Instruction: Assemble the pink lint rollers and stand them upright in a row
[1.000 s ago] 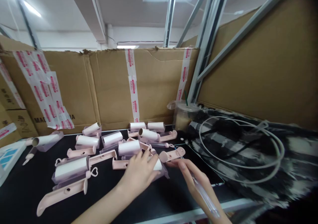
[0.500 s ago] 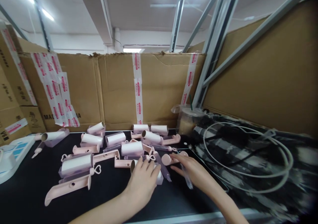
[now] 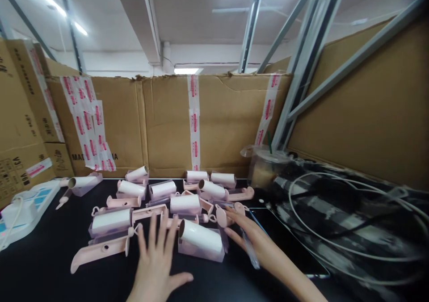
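Where the left hand (image 3: 154,259) spreads: nothing gripped, fingers fanned over the table (image 3: 50,257), perhaps to steady the reach.
Right hand (image 3: 256,241): grasps a pink part (image 3: 221,216) between thumb and fingers, likely for control; a clear strip (image 3: 250,250) shows under the palm, its hold unclear.
Case (image 3: 201,252): between both hands, cradling a roll (image 3: 204,237), probably to stop it rolling.
Other cases (image 3: 87,189): beyond the left fingers, several bearing rolls.
Cup (image 3: 273,157): beyond the right grip, containing beige drink (image 3: 263,177).
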The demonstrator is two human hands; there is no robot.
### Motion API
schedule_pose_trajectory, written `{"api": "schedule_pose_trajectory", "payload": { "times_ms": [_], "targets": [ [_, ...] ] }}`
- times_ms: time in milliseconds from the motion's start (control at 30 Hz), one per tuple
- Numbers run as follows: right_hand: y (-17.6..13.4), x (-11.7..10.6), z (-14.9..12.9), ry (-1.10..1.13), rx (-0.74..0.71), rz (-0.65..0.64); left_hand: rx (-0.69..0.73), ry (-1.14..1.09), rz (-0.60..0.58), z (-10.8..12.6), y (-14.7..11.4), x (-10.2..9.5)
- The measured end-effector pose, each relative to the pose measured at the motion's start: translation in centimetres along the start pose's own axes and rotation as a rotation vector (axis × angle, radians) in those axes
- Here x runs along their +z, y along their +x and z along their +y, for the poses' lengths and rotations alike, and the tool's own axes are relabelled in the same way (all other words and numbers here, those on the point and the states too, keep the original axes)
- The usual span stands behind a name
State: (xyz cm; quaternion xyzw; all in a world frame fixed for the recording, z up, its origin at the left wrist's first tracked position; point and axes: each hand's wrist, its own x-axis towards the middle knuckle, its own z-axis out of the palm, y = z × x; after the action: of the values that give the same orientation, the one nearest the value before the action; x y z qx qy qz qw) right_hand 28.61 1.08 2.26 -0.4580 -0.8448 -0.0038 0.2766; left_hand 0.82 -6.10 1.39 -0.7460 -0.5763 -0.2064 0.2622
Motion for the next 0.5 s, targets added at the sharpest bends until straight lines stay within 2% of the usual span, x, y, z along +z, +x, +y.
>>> {"api": "schedule_pose_trajectory", "payload": {
  "times_ms": [100, 233, 367, 500],
  "targets": [
    [-1.6, 1.2, -0.6, 0.033, 0.04, 0.052, -0.211, 0.086, -0.02, -3.9, -1.6, 0.1],
    [-1.6, 2.9, -2.0, 0.055, 0.092, 0.027, -0.472, 0.149, -0.067, -8.4, -2.7, 0.8],
    [0.7, 3.7, -3.7, 0.034, 0.153, -0.086, -0.526, 0.068, -0.187, -9.8, -2.7, 2.4],
    [2.9, 4.8, -4.9, 0.009, 0.218, -0.15, -0.51, 0.003, -0.228, -10.1, -2.5, 3.5]
  ]
}}
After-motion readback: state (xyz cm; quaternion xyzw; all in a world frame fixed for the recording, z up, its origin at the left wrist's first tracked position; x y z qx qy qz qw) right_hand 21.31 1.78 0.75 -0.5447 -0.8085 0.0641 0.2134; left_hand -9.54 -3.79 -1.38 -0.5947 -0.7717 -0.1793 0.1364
